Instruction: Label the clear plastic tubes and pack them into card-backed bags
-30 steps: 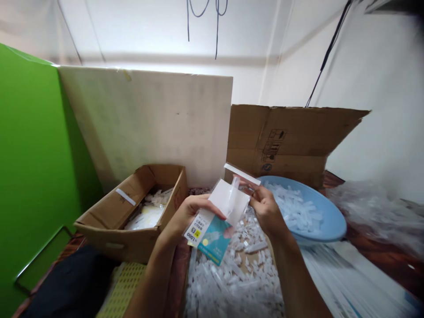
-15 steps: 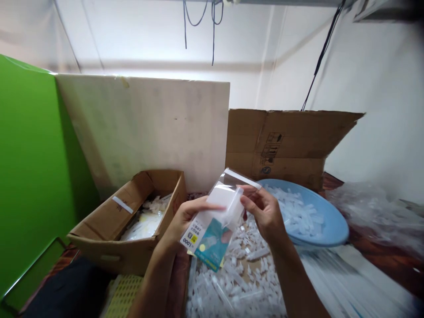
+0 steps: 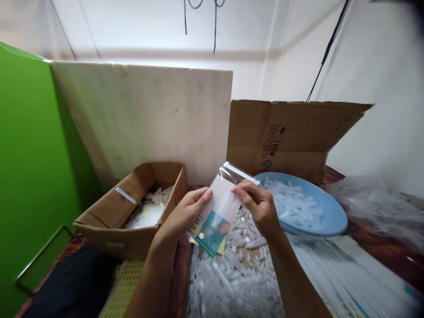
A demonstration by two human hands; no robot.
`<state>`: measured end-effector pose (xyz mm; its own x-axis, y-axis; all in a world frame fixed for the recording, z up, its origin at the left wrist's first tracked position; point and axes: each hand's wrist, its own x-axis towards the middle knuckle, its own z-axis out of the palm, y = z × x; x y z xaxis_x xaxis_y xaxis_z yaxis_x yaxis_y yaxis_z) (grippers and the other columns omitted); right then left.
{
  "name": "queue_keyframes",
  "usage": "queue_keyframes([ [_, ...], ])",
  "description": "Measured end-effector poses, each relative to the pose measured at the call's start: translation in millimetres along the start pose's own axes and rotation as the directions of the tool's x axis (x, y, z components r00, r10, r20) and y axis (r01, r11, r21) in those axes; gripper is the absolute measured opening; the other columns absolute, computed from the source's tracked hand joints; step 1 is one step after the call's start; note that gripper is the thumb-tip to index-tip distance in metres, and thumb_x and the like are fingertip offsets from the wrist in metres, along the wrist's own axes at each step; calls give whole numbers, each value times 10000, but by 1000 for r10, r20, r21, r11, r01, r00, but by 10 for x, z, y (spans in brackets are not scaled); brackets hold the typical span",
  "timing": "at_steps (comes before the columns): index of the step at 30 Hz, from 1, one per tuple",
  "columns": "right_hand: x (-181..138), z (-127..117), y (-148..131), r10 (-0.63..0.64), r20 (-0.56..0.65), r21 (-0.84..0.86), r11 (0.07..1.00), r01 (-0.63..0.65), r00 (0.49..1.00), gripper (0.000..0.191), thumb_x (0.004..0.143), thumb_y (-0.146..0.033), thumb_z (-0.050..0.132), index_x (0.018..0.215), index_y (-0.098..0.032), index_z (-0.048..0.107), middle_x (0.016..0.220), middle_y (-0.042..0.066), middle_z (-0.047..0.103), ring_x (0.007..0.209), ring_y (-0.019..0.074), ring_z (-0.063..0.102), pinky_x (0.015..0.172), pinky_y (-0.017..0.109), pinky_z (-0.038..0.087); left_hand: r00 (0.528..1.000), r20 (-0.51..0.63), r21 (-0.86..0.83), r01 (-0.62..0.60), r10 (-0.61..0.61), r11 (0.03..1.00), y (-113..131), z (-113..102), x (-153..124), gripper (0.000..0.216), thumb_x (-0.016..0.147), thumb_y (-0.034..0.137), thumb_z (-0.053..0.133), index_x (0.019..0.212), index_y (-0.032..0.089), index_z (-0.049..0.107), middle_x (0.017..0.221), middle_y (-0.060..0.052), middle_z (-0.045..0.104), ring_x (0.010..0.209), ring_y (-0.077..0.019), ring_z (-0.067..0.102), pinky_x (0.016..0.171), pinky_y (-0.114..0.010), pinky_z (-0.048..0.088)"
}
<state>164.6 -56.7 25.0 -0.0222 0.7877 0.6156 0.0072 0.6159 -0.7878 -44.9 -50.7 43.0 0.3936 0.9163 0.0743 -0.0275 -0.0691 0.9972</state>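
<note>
A clear plastic packaging bag with a white and teal printed card inside is held tilted in front of me. My left hand pinches its left edge between thumb and fingers. At the upper right edge, just under the open flap with its white strip, my right hand grips the bag with closed fingertips. A whitish translucent piece seems to lie along the right side of the bag, though its outline is blurred. Below both hands spreads a heap of small translucent plastic parts. A yellow corner of something shows behind the bag.
On the left stands an open cardboard box with plastic pieces inside. A blue basin of translucent pieces sits to the right, above stacked flat bags. Yellow patterned sheets lie at lower left. Crumpled clear plastic is far right.
My left thumb has drawn back from the bag's face to its left edge. My right fingers have shifted slightly left along the upper right edge. The view has tilted down a little.
</note>
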Motion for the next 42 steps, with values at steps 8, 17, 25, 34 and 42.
queue_keyframes([
  [8,56,-217,28,27,278,66,997,-48,960,279,979,-432,591,1114,-261,764,1042,47,673,837,164,634,724,293,532,995,16,174,-100,99,980,84,-151,-47,421,918,575,615,880,156,623,703,20,530,569,-92,444,483,-187,321],
  [17,-257,-627,630,701,128,-914,359,-191,701,70,781,-88,709,782,-150,677,848,110,722,815,251,687,750,349,497,925,-231,358,-209,303,910,63,-316,3,387,959,549,548,828,184,560,706,24,495,592,-114,418,505,-206,331],
  [25,-839,-618,834,657,121,-953,287,-98,744,206,736,12,675,860,-152,683,1127,178,682,1092,318,613,902,386,460,958,-7,337,-268,287,903,73,-248,-25,369,1002,510,503,846,179,549,735,39,436,632,-102,380,547,-199,337],
  [34,-174,-673,-131,67,-91,-383,919,-97,994,253,895,-358,734,1099,-217,686,847,17,679,643,166,613,617,311,516,953,132,246,-299,274,922,129,-217,-94,361,1006,499,503,909,162,591,761,14,479,649,-108,410,539,-202,339],
  [42,-76,-234,-525,-92,-48,-48,995,90,995,223,932,-319,694,1148,-273,727,1070,62,697,747,186,672,673,365,572,943,247,297,-293,223,909,257,-138,-244,344,1016,463,500,877,161,586,739,19,461,636,-101,405,505,-191,325],
])
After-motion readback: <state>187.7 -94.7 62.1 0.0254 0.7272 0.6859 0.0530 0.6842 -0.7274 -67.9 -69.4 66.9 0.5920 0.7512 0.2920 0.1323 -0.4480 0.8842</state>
